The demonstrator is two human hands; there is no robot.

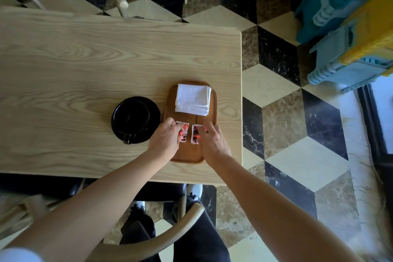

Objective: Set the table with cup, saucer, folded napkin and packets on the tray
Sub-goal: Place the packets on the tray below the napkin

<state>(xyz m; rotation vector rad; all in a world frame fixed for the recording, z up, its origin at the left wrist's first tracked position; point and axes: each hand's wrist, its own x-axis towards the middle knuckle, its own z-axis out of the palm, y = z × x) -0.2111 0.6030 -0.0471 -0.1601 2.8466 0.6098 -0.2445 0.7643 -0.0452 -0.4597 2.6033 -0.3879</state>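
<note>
Head view: wooden tray [212, 100] near the table's [85, 59] right edge. Folded white napkin [193, 99] on the tray's far end. On its near half, two packets side by side — left packet [183, 132] pinched by left hand [164, 141], right packet [195, 134] pinched by right hand [213, 141]. Just left of the tray — black cup [131, 116] on black saucer [154, 110].

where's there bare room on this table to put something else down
The wooden table is bare across its whole far half and left of the black saucer. It is crowded on the tray: the napkin fills the far end, and both hands and packets fill the middle.
</note>
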